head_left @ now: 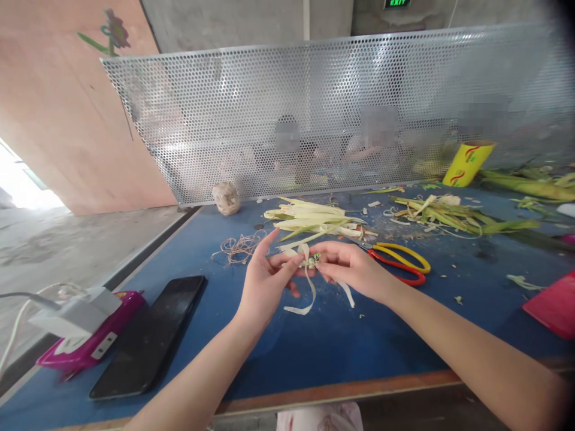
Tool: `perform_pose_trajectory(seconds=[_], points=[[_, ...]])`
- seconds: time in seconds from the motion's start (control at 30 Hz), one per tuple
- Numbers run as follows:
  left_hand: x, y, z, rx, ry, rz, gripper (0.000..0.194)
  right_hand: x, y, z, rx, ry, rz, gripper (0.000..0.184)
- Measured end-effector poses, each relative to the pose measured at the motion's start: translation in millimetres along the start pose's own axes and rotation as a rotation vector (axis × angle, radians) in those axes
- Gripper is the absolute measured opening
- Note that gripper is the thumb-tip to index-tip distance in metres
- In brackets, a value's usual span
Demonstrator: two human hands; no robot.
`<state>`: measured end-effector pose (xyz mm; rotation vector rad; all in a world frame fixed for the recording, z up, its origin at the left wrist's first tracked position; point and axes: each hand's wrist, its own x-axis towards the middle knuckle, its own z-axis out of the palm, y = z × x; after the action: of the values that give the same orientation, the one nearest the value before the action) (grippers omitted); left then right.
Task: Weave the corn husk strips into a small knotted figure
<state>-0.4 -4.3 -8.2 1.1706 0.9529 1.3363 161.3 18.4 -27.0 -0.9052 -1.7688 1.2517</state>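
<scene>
Over the blue table, my left hand [265,275] and my right hand [350,269] meet with fingers pinched on a pale corn husk strip [306,302]. One end of the strip curls up above my fingers and another hangs down. Between my fingertips is a small green-and-white knotted or braided bit [313,260], partly hidden. Just beyond my hands lies a pile of pale corn husks [309,216]. Scissors [406,263] with red and yellow handles rest beside my right wrist. A loose tangle of twine [237,248] is to the left of my left hand.
A black phone [150,338] and a purple power strip [128,308] with a white plug sit at left. More husks [453,215], a yellow tube [468,163] and a pink object [554,306] are at right. A perforated metal screen [251,114] borders the back, near a twine ball [226,199]. People sit behind it.
</scene>
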Motion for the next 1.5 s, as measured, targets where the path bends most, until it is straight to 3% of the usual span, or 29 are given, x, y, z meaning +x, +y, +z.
perform_pose_trajectory(seconds=[0.2, 0.5, 0.77, 0.93, 1.17, 1.3, 1.4, 1.5], points=[[1.4, -0.8, -2.6, -0.013, -0.068, 0.000, 0.076, 0.3, -3.1, 2.9, 0.072, -0.031, 0.013, 0.012], [-1.7, -1.2, 2.4, 0.021, -0.011, 0.075, 0.073, 0.5, -1.0, 0.3, -0.037, -0.035, -0.032, 0.011], [1.6, -5.5, -1.6, -0.051, -0.043, -0.055, 0.084, 0.1, -1.0, 2.5, -0.119, 0.030, -0.013, 0.010], [2.4, -8.3, -3.8, -0.075, -0.025, -0.073, 0.091, -4.0, 6.3, 4.8, -0.424, 0.125, -0.179, 0.020], [4.6, -6.7, -5.2, -0.155, 0.006, -0.103, 0.087, -10.3, 5.7, 6.3, -0.708, 0.068, -0.467, 0.034], [5.2, -8.1, -5.6, -0.172, 0.023, -0.136, 0.081, -11.6, 6.1, 6.8, -0.990, 0.045, -0.584, 0.019], [5.0, -9.2, -5.5, -0.137, 0.010, -0.101, 0.078, -10.8, 6.0, 6.5, -0.984, 0.086, -0.656, 0.009], [4.9, -9.5, -5.7, -0.093, 0.009, -0.026, 0.074, -9.3, 3.7, 5.2, -0.799, 0.086, -0.680, 0.009]])
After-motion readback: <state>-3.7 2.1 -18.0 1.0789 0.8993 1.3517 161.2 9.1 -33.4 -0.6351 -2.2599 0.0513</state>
